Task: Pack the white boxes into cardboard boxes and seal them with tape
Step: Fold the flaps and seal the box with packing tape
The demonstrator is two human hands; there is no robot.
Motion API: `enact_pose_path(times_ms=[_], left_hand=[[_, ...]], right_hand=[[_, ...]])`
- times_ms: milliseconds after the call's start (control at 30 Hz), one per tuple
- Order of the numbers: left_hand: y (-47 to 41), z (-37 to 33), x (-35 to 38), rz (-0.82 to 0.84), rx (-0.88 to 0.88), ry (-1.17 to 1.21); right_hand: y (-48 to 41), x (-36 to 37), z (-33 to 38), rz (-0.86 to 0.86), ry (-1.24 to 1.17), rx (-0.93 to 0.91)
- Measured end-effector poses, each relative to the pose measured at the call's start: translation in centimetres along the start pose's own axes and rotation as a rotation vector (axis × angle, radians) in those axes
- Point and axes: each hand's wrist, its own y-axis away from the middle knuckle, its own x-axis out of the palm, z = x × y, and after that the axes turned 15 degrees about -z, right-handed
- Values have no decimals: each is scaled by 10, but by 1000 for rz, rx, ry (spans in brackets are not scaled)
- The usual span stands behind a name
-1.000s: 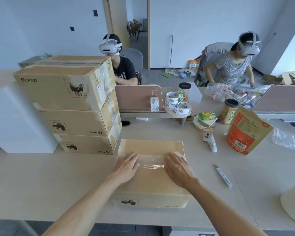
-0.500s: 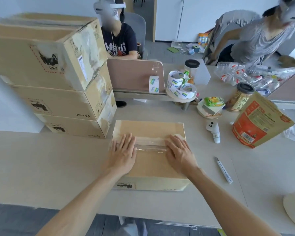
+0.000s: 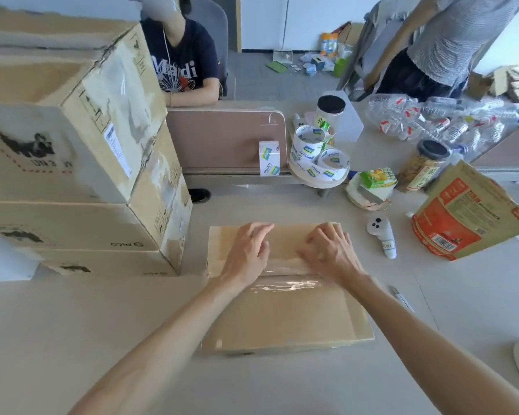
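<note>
A flat cardboard box (image 3: 285,319) lies closed on the desk in front of me, with a strip of clear tape (image 3: 285,284) across its top seam. My left hand (image 3: 247,253) rests flat on the far half of the lid, fingers spread and holding nothing. My right hand (image 3: 327,250) lies beside it on the lid with its fingers curled down onto the cardboard. Three sealed cardboard boxes (image 3: 72,163) are stacked at the left. Rolls of tape (image 3: 315,154) sit on a small round stand beyond the box. No white boxes are in sight.
A white controller (image 3: 382,235) and a red-orange pouch (image 3: 468,217) lie to the right, with a pen (image 3: 402,298) near my right forearm. Jars, snacks and empty bottles (image 3: 438,121) crowd the far right. A pink divider (image 3: 222,142) stands behind; two people are beyond it.
Both hands have slid from the taped seam toward the far edge of the lid. My head has moved closer and tipped down, so the box looks larger.
</note>
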Motion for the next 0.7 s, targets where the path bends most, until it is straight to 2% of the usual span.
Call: enact_pose_path(times_ms=[67,200,367,500,700], left_hand=[[-28,8,2,41,-63,-15],[-86,20,6,118,-350,3],[-145,9,1,109,-731,305],[-173,-5,0,79,-804,499],[-181,4,-3,130,-844,464]], right_hand=[[-19,7,3,-6,-49,49],[-67,16,14,60,-205,249],[-134,16,46,49,-524,424],[-182,11,67,64,-754,561],[-212,0,75,88,-960,678]])
